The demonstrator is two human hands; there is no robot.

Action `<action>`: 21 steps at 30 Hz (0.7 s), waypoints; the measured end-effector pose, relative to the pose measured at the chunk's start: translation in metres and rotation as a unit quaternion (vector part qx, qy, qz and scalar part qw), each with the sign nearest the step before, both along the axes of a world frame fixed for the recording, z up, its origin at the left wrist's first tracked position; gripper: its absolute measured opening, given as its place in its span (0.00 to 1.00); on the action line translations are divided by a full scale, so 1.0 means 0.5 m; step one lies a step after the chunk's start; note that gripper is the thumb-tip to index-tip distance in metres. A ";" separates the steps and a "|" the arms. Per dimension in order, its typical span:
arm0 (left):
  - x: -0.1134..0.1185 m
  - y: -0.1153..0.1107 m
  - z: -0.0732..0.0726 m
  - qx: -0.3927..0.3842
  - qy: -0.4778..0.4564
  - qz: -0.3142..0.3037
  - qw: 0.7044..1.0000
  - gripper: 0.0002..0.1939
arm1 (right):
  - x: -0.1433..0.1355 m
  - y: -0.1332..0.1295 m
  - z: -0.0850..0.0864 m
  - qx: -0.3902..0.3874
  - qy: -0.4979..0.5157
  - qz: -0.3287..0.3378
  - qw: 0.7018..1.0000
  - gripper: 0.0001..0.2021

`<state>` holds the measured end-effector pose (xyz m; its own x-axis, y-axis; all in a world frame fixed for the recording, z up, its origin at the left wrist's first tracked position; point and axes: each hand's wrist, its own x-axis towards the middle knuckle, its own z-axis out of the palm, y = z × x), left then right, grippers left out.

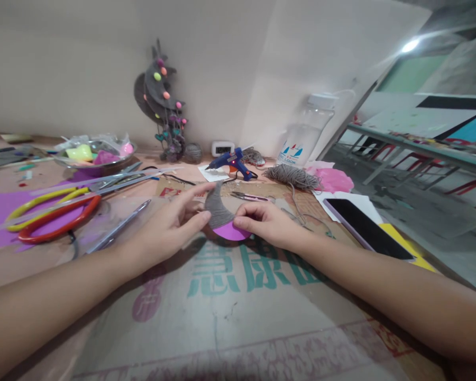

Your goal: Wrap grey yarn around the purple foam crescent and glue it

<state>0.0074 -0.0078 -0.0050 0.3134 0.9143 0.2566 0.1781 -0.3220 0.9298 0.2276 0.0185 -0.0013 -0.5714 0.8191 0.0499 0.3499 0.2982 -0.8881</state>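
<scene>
A crescent moon cutout point(219, 209) is held just above the cardboard, grey yarn wound round its upper part and bare purple card at its lower end. My right hand point(262, 222) pinches the lower right tip of it between thumb and fingers. At its left side is my left hand point(178, 219), index finger stretched to the upper tip and thumb at the left edge, with a gap between them. Part of the left fingers is hidden behind the thumb. Beyond the hands lie small scissors point(249, 196) and a blue glue gun point(235, 163).
A grey yarn skein point(291, 176) trails a strand near a water bottle point(306, 129). At right lies a phone point(367, 227); at left are scissors with red and yellow handles point(59, 225), a pen point(119, 226) and a bowl point(95, 163). A decorated grey moon point(161, 100) leans against the wall.
</scene>
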 end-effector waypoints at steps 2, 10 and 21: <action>-0.002 0.013 -0.011 -0.040 -0.018 -0.028 0.999 0.28 | -0.002 -0.003 0.001 0.021 -0.011 -0.007 1.000 0.12; -0.003 0.033 -0.019 -0.088 -0.005 -0.030 0.996 0.14 | -0.008 -0.017 0.013 0.147 -0.050 -0.005 0.988 0.11; -0.005 0.033 -0.013 -0.080 -0.018 -0.051 0.995 0.10 | -0.003 -0.012 0.012 0.053 0.005 -0.119 0.991 0.11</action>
